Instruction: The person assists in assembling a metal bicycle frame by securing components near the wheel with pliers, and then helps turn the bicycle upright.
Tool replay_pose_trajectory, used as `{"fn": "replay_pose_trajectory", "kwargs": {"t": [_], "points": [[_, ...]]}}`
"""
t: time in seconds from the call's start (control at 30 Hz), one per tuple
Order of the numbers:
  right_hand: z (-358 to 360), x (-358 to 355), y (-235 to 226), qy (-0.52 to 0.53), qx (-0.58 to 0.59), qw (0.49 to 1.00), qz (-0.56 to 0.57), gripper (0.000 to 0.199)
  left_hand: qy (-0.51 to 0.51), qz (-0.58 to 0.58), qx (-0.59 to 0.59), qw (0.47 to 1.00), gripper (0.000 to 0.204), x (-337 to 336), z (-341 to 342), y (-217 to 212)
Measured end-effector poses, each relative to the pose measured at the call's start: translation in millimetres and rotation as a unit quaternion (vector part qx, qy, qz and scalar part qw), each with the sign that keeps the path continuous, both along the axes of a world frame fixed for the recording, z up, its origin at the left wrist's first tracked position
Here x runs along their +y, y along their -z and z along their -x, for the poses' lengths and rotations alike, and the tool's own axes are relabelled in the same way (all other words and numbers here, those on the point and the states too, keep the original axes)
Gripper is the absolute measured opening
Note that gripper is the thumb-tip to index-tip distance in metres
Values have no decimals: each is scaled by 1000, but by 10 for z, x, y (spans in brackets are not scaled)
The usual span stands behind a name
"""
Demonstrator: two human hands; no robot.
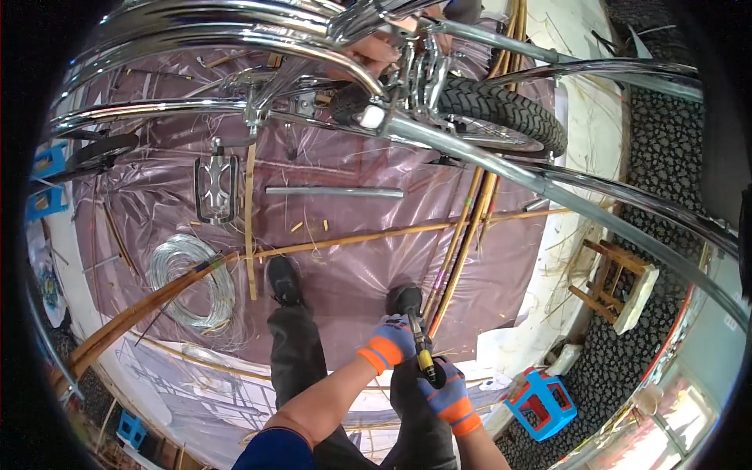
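Both hands wear blue gloves with orange cuffs and meet low in the picture, above my dark trousers and black shoes (283,280). My right hand (448,398) grips the yellow-and-black handle of a small hand tool (424,354) that looks like a screwdriver. Its dark shaft points up and away from me. My left hand (392,341) is closed around the upper part of the tool, next to the shaft. The tool's tip is too small to make out.
A chrome bicycle frame (486,160) and black tyre (501,106) arch across the top, with a metal pedal (216,188) hanging left. On the pinkish plastic sheet (352,258) lie a wire coil (192,282), bamboo strips (458,243) and a metal tube (335,191). A blue stool (540,401) and a wooden stool (619,280) stand right.
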State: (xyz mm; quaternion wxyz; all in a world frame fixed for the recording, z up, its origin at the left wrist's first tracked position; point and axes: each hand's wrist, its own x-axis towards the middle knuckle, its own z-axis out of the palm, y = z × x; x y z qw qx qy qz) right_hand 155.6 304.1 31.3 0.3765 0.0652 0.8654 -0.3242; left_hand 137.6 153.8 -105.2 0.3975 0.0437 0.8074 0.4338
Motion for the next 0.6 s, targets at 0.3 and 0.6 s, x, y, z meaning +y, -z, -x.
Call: {"fn": "replay_pose_trajectory", "kwargs": {"t": [0.3, 0.6], "points": [[1109, -493, -286, -48, 55, 987, 140, 34, 36, 41, 18, 998, 48, -111, 31, -39], [1310, -1111, -610, 116, -17, 971, 207, 37, -167, -50, 181, 968, 34, 242, -418, 636]]}}
